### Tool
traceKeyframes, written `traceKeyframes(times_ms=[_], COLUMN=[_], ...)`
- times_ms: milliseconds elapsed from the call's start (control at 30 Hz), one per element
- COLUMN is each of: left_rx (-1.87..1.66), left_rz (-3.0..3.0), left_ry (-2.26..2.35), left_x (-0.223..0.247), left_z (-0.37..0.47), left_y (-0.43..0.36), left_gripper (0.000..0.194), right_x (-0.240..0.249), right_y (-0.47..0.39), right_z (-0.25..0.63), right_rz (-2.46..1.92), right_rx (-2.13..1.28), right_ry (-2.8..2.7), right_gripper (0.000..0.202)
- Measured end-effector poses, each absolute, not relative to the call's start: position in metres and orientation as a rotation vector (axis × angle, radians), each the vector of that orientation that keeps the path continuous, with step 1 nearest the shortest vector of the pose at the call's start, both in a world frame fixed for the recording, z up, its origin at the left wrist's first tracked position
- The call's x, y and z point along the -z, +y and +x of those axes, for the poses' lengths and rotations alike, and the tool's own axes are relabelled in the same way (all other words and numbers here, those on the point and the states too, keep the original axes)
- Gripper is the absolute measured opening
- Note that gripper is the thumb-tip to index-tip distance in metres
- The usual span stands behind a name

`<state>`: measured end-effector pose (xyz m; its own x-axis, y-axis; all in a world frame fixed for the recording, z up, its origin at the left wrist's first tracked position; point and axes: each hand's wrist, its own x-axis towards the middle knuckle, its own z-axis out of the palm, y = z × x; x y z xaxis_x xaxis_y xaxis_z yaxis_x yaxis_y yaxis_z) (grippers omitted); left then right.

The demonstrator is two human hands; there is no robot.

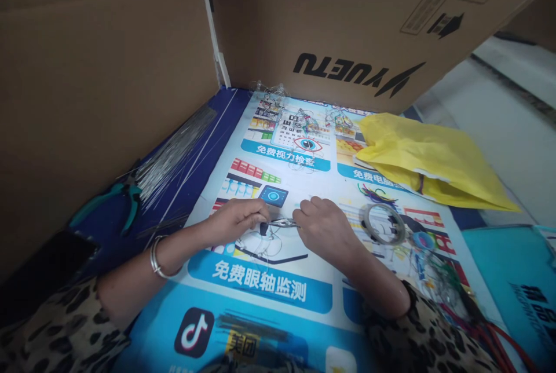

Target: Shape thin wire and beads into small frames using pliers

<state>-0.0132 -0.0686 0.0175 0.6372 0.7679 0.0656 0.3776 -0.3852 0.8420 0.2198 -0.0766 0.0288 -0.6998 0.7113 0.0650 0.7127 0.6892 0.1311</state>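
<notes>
My left hand (243, 219), with a silver bangle on the wrist, is closed in a pinch on one end of a thin wire piece. My right hand (324, 228) is wrapped round the other side, fingers curled like a fist. Between the two hands a short twisted silvery wire (282, 223) is stretched, with a small dark bit beside the left fingertips. Thin looped wire (263, 245) hangs or lies just below it, over the printed sheet (347, 274). What lies inside each fist is hidden.
Teal-handled pliers (130, 190) and a bundle of straight wires (174, 150) lie left. Wire tangles (306, 124) are at the back. A tape roll (384, 223), yellow bag (434, 158) and coloured wires (456, 292) sit right. Cardboard walls (278, 19) rise behind and left.
</notes>
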Motion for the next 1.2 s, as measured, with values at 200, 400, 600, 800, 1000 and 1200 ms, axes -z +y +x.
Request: traceKeyframes(times_ms=[200,400,600,800,1000,1200], left_rx=[-0.631,-0.656,-0.671,-0.674,-0.669,-0.686], left_rz=[1.999,1.988,1.998,2.004,2.023,2.023], left_ry=[0.966,1.138,1.112,1.119,1.103,1.119], left_x=[-0.014,-0.013,-0.014,-0.015,-0.015,-0.013], left_z=[-0.010,-0.008,-0.008,-0.008,-0.009,-0.010], left_y=[-0.070,-0.073,-0.075,-0.076,-0.077,-0.077], left_gripper=[0.020,0.015,0.014,0.015,0.014,0.013], right_x=[-0.028,-0.025,-0.024,-0.023,-0.019,-0.016], right_y=[-0.078,-0.083,-0.090,-0.097,-0.100,-0.106], right_z=[0.219,0.215,0.213,0.210,0.208,0.205], right_rz=[-1.223,-1.316,-1.357,-1.384,-1.383,-1.434], right_rx=[0.246,0.276,0.288,0.351,0.403,0.488], right_ry=[-2.872,-2.809,-2.774,-2.720,-2.685,-2.627], right_gripper=[0.012,0.008,0.007,0.010,0.011,0.012])
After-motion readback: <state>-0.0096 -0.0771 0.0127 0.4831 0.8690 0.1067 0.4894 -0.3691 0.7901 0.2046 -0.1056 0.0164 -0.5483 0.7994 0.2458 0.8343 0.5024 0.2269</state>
